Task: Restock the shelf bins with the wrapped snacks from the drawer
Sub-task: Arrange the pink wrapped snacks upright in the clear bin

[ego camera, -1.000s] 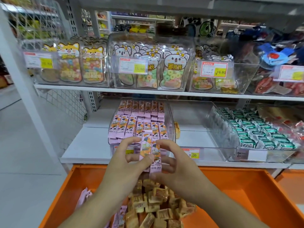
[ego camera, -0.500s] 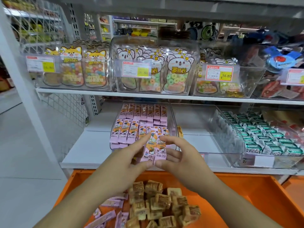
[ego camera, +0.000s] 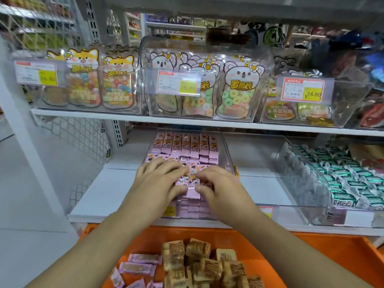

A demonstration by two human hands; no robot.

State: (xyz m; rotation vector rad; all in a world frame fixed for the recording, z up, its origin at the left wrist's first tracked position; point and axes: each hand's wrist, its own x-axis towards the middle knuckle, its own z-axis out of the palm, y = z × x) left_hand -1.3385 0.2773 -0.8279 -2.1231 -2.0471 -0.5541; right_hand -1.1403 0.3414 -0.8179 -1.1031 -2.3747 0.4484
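My left hand (ego camera: 159, 180) and my right hand (ego camera: 218, 187) rest side by side inside the front of a clear shelf bin (ego camera: 225, 161) on the lower shelf. Between their fingertips they pinch a small stack of pink wrapped snacks (ego camera: 192, 185), held down against the pink snacks lying in the bin's front row. More pink snacks (ego camera: 186, 143) stand in tidy rows at the bin's back. Below, the orange drawer (ego camera: 332, 252) holds loose pink snacks (ego camera: 138, 265) at the left and brown wrapped snacks (ego camera: 197, 260) in a heap.
An empty clear bin (ego camera: 255, 154) stands right of the pink one, then a bin of green-wrapped snacks (ego camera: 342, 179). The upper shelf (ego camera: 187, 119) carries clear bins of candy bags with price tags. A white upright post (ego camera: 25, 129) rises at the left.
Both hands carried the pink snacks from above the drawer forward and down into the front of the pink bin. The view moved closer to the shelf.
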